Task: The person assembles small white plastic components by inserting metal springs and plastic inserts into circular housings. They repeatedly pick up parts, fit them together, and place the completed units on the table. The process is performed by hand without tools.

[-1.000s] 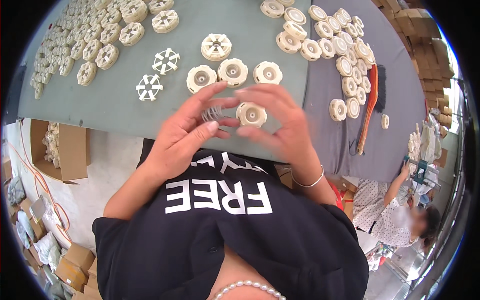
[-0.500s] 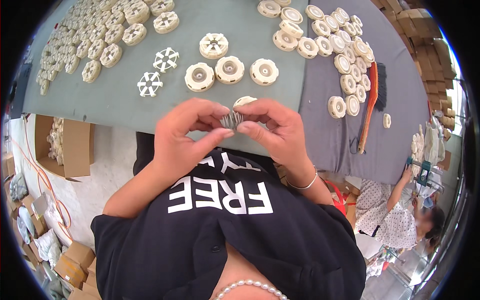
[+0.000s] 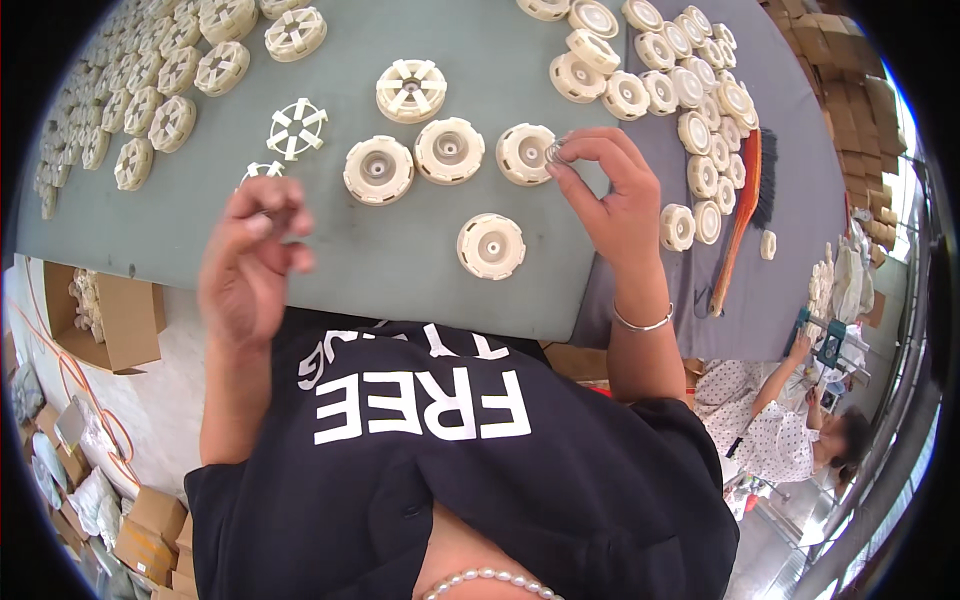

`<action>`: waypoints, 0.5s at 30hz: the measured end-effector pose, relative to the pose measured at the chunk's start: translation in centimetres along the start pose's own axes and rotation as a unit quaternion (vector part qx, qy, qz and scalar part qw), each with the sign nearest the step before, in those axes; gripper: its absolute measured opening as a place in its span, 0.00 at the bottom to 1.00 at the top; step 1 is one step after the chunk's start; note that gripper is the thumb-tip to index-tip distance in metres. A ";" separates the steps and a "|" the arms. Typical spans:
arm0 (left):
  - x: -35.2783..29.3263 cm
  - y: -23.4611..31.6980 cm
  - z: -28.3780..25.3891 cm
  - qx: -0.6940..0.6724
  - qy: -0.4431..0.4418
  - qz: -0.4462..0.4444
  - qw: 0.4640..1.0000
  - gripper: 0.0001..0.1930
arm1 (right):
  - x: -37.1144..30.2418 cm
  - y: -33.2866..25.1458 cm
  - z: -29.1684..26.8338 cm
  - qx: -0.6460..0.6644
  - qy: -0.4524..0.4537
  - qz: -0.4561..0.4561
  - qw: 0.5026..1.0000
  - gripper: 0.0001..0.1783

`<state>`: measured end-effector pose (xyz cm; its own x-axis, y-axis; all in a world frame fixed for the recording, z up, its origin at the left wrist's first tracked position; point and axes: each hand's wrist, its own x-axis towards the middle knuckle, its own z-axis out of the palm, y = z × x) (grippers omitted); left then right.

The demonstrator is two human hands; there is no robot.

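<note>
My right hand (image 3: 622, 205) pinches a small metal coil spring (image 3: 556, 151) between thumb and forefinger. The spring is at the right edge of a round cream plastic part (image 3: 522, 155). My left hand (image 3: 248, 265), smeared by motion, is raised with curled fingers over the table's left side. Something dark shows between its fingers, too blurred to name. Just beyond it lies a white spoked ring (image 3: 262, 171), partly hidden by the fingers. Two cream parts with hollow centres (image 3: 379, 171) (image 3: 450, 152) stand between my hands. Nearer to me sits another round cream part (image 3: 491, 247).
A second spoked ring (image 3: 297, 129) and a cream part topped with spokes (image 3: 411, 90) lie farther back. Many spoked parts (image 3: 172, 124) crowd the left. Round parts (image 3: 693, 132) and an orange-handled brush (image 3: 745, 215) are at right. Another person (image 3: 770, 430) works at lower right.
My hands have come apart from the coil springs they held together. The right moved right and away with one spring; the left moved left. The cream part behind them is now uncovered.
</note>
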<state>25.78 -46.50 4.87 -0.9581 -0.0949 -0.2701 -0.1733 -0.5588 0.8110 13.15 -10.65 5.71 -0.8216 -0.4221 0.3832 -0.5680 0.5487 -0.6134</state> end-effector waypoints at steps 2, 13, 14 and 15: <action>0.2 0.6 -2.9 0.160 0.087 0.068 0.981 0.19 | 0.2 0.3 0.6 -0.062 -0.013 -0.020 0.998 0.10; 1.5 0.5 -4.6 0.608 0.117 0.227 0.751 0.27 | 0.4 -0.6 1.0 -0.059 0.033 -0.018 0.998 0.11; 1.2 0.6 -5.0 0.576 0.131 0.176 0.787 0.25 | 0.3 -0.8 0.7 -0.054 0.059 -0.017 0.997 0.10; 0.8 0.8 -5.4 0.542 0.144 0.123 0.819 0.23 | 0.0 -0.7 0.4 -0.047 0.058 -0.009 0.997 0.10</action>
<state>26.09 -51.50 2.49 -0.9276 -0.3732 -0.0142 -0.2337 0.5504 0.8015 13.60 -11.33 5.84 -0.8076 -0.3496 0.4749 -0.5811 0.6092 -0.5396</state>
